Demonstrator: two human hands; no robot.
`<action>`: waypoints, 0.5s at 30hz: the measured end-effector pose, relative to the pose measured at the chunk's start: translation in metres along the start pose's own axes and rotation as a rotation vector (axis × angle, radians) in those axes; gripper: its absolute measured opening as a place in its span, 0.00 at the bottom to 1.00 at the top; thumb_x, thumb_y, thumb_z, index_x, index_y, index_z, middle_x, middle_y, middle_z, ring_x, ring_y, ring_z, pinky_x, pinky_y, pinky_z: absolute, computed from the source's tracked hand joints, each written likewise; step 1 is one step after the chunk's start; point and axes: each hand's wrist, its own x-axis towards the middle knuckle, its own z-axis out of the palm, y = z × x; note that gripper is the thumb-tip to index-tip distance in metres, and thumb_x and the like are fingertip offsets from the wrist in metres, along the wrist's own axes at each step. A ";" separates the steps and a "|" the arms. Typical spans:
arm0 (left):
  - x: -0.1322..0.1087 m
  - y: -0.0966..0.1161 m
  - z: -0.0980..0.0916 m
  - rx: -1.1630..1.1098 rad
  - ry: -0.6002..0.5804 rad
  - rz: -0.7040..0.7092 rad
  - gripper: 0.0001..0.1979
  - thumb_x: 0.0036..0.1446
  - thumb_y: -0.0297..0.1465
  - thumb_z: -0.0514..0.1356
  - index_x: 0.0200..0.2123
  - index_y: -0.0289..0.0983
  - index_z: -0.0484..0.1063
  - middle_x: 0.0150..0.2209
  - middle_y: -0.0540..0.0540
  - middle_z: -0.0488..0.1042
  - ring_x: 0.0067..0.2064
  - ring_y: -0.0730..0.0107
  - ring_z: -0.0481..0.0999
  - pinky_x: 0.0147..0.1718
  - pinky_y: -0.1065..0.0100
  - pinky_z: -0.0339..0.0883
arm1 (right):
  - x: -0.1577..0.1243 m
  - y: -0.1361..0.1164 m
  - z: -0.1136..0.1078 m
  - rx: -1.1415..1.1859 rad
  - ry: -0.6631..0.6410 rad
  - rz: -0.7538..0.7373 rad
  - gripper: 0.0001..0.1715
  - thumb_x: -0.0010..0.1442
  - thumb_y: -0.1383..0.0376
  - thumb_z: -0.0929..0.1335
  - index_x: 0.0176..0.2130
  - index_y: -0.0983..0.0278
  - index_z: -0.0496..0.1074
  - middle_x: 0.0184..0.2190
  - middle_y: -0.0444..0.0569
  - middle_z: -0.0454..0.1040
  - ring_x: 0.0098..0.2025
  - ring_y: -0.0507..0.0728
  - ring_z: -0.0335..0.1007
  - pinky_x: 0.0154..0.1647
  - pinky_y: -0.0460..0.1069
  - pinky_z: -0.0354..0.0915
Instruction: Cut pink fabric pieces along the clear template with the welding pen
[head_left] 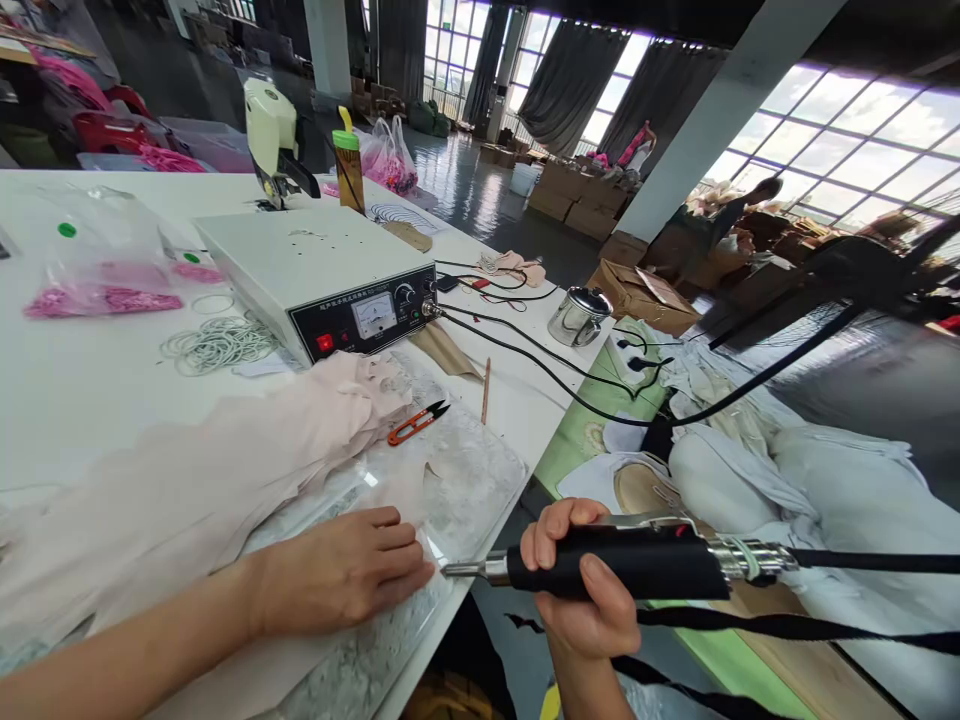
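My right hand is closed round the black body of a handheld ultrasonic cutter, its metal tip pointing left. The tip ends right beside the fingertips of my left hand, over the front edge of a clear-topped work board. My left hand rests on the board with fingers bent and close together, pressing on pale pink fabric; its thumb is hidden. More of the thin pale pink fabric spreads to the left, beneath my forearm. Orange-handled thread snips lie on the board beyond my left hand.
A white control box with a dial stands behind the board, and black cables trail rightward from it. Around it are rubber bands, a bottle, a metal cup and a pencil. White fabric bundles lie at right.
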 end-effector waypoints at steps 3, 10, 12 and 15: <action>0.000 0.001 0.000 0.020 -0.008 0.007 0.15 0.69 0.18 0.49 0.51 0.28 0.73 0.33 0.43 0.74 0.34 0.62 0.70 0.37 0.60 0.64 | 0.000 0.000 0.001 0.018 0.005 -0.002 0.10 0.53 0.60 0.71 0.38 0.59 0.76 0.28 0.43 0.70 0.22 0.50 0.65 0.21 0.46 0.65; 0.003 0.003 -0.003 0.052 -0.020 0.018 0.13 0.68 0.18 0.52 0.49 0.27 0.73 0.33 0.43 0.74 0.34 0.62 0.70 0.35 0.60 0.65 | 0.000 0.002 -0.001 0.018 0.008 -0.002 0.10 0.53 0.60 0.71 0.37 0.59 0.75 0.28 0.43 0.70 0.23 0.50 0.66 0.21 0.45 0.67; 0.003 0.003 -0.004 0.058 -0.023 0.017 0.13 0.68 0.18 0.52 0.49 0.28 0.74 0.33 0.44 0.74 0.34 0.62 0.69 0.35 0.61 0.65 | 0.000 0.002 -0.001 0.009 0.006 -0.007 0.10 0.53 0.60 0.71 0.37 0.59 0.75 0.28 0.43 0.70 0.22 0.50 0.66 0.21 0.45 0.66; 0.003 0.003 -0.004 0.068 -0.029 0.016 0.13 0.69 0.19 0.50 0.48 0.29 0.74 0.33 0.44 0.73 0.33 0.63 0.69 0.34 0.61 0.64 | 0.001 0.000 0.000 -0.017 -0.005 -0.016 0.10 0.53 0.59 0.71 0.37 0.59 0.75 0.27 0.43 0.69 0.22 0.50 0.65 0.20 0.46 0.66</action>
